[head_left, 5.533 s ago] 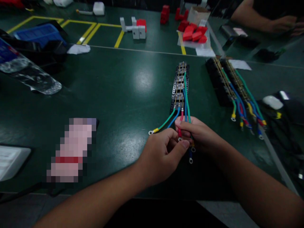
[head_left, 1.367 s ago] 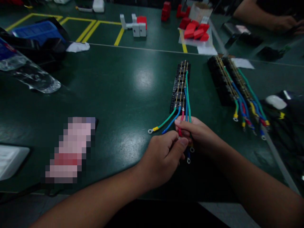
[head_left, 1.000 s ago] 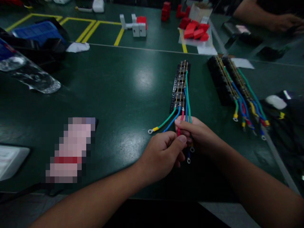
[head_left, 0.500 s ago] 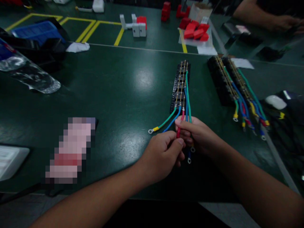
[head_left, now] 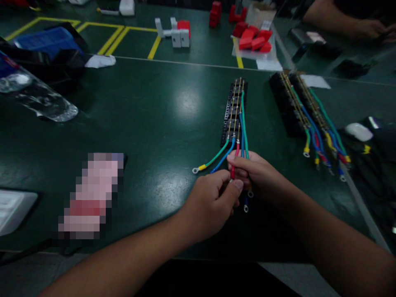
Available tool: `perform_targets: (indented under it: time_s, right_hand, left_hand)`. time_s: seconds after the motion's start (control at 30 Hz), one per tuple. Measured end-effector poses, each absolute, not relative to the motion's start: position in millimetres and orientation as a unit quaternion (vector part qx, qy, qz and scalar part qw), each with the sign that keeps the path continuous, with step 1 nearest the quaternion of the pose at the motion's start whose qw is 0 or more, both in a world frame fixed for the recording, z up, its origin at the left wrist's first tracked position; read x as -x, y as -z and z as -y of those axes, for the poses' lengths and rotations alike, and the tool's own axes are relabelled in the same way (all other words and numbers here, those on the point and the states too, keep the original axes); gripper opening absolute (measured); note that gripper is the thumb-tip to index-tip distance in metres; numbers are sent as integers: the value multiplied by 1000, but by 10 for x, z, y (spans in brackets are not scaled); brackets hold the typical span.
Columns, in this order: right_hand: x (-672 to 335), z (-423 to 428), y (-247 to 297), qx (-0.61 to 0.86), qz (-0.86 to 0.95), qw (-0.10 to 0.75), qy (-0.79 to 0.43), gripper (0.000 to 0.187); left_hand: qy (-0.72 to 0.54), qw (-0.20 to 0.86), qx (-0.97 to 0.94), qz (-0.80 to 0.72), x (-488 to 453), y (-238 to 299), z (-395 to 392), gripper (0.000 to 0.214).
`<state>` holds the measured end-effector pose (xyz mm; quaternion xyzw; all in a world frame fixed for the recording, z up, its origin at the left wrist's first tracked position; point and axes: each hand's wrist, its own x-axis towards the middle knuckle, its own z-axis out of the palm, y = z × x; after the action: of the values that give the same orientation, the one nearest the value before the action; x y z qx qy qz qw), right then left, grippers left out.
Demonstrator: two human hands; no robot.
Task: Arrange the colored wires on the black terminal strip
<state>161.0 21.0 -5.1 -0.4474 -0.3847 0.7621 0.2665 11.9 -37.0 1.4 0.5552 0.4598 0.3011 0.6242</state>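
Note:
A long black socket strip (head_left: 234, 109) with thin brass-coloured bars lies lengthwise in front of me, several wires coming off it. My right hand (head_left: 253, 171) is closed around the red wire (head_left: 237, 149), thumb on top. At that wire's red-sleeved end, my left hand (head_left: 215, 198) pinches the tip between thumb and fingers. Blue and green wires (head_left: 246, 138) pass behind my right hand; ring terminals (head_left: 246, 208) stick out below it. To the left, a green wire (head_left: 213, 158) with a yellow sleeve and a ring terminal spreads out, beside a blue wire (head_left: 223, 158).
Two more wired strips (head_left: 298, 105) lie to the right. Red plastic parts (head_left: 255, 39) and white plug-like parts (head_left: 180, 38) are at the back. A pixelated flat object (head_left: 94, 194) and clear plastic packaging (head_left: 40, 97) lie left. Another person's arm (head_left: 340, 20) shows at the far right.
My left thumb and fingers have shifted slightly at the red wire's end, and a bit of its metal tip now shows. The right hand keeps its hold.

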Motion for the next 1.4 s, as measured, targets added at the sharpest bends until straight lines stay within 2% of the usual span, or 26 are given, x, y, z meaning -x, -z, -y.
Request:
perform_targets:
  time_s: [0.57,0.87,1.13,1.4]
  right_hand:
    - [-1587,-198,1,453,378,283,-756,32]
    - [-1583,-205,5,451,373,282,-760,31]
    - [-1603,-209,34,433,371,278,-773,35]
    - [-1623,-223,9,421,354,278,-787,34]
  left_hand:
    - [-291,489,-683,-458,-113,-43,395,17]
    - [-279,508,-681,-448,-120,-42,388,16]
    - [-293,508,-673,-450,-111,-41,402,30]
    - [-315,459,-702,-445,-103,-10,398,29]
